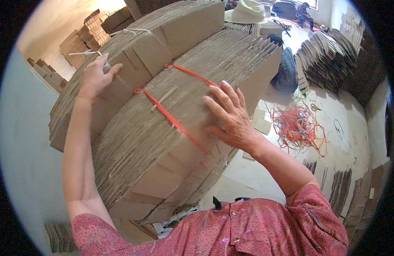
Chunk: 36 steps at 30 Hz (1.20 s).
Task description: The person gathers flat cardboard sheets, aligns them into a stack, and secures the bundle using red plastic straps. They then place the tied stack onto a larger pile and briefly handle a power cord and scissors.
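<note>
Right hand (232, 114) open, fingers spread against the red-tied cardboard bundle (128, 138); left hand (96, 76) at the white-tied bundle (182, 34) just beside it, grip unclear; step judged steadying, next move calling for even two-handed support.

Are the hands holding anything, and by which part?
The right hand holds nothing visible; whether the left hand pinches the white strap by its fingertips can't be told.

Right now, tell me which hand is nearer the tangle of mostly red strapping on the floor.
Right. The right hand is at the front cardboard stack, left of the tangle; the left hand is farther left, at the back stack.
</note>
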Available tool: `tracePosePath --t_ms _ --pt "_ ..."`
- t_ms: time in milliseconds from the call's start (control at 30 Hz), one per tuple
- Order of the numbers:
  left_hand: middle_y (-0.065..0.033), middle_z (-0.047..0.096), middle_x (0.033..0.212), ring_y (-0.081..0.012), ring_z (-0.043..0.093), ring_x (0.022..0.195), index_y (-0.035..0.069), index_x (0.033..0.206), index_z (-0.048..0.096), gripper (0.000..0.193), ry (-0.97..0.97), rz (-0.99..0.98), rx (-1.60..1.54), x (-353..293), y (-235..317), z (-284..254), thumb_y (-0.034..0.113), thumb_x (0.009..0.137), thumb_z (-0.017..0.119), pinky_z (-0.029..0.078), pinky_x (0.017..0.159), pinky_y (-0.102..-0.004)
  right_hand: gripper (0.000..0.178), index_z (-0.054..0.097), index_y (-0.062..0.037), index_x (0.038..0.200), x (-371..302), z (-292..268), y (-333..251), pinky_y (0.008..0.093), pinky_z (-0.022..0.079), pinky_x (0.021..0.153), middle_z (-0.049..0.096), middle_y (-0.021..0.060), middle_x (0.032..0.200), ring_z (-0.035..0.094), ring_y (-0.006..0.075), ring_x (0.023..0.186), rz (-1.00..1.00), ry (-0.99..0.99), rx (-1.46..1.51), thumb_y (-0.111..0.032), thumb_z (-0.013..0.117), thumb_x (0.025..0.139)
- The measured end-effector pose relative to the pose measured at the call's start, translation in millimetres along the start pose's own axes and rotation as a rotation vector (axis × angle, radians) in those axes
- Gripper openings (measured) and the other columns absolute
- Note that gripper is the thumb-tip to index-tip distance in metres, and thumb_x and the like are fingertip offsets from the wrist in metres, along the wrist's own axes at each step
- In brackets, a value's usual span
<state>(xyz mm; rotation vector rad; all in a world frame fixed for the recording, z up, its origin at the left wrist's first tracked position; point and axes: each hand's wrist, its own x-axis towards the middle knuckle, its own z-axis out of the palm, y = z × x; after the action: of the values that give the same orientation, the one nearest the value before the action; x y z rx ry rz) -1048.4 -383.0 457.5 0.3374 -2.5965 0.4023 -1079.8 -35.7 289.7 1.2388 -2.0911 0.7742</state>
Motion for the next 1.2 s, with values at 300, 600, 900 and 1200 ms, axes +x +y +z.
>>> tracePosePath --t_ms 300,600,900,1200 --pt "-0.0177 0.049 0.124 -0.0309 0.047 0.115 0.006 0.128 0.043 0.073 -0.119 -0.020 -0.031 11 -8 3 0.056 0.077 0.055 0.038 0.095 -0.0382 0.074 0.043 -0.0139 0.123 -1 2 2 0.0547 0.025 0.097 0.036 0.0119 0.131 0.028 0.0342 0.125 -0.028 0.036 -0.050 -0.036 0.073 0.059" --pt "-0.0156 0.046 0.128 -0.0298 0.045 0.117 0.008 0.131 0.038 0.077 -0.073 -0.026 0.061 -1 11 -5 0.062 0.077 0.049 0.037 0.096 -0.0383 0.071 0.044 -0.0083 0.122 0 -6 2 0.0561 0.023 0.099 0.032 0.0166 0.136 0.027 0.0370 0.127 0.001 -0.028 -0.030 -0.038 0.071 0.064" --pt "-0.0173 0.053 0.118 -0.0311 0.052 0.108 0.009 0.127 0.042 0.072 0.018 0.013 -0.014 -25 -10 -12 0.062 0.078 0.047 0.042 0.090 -0.0405 0.063 0.044 -0.0061 0.124 -6 -11 -13 0.0501 0.022 0.102 0.032 0.0170 0.137 0.025 0.0361 0.129 -0.021 -0.016 0.020 -0.033 0.067 0.072" --pt "-0.0150 0.057 0.112 -0.0301 0.054 0.105 0.010 0.122 0.048 0.063 0.157 0.117 -0.123 -36 -31 -8 0.058 0.082 0.045 0.043 0.088 -0.0413 0.059 0.046 -0.0036 0.122 -9 -13 -14 0.0456 0.025 0.103 0.034 0.0175 0.137 0.027 0.0356 0.129 -0.058 0.031 0.043 -0.025 0.068 0.071"
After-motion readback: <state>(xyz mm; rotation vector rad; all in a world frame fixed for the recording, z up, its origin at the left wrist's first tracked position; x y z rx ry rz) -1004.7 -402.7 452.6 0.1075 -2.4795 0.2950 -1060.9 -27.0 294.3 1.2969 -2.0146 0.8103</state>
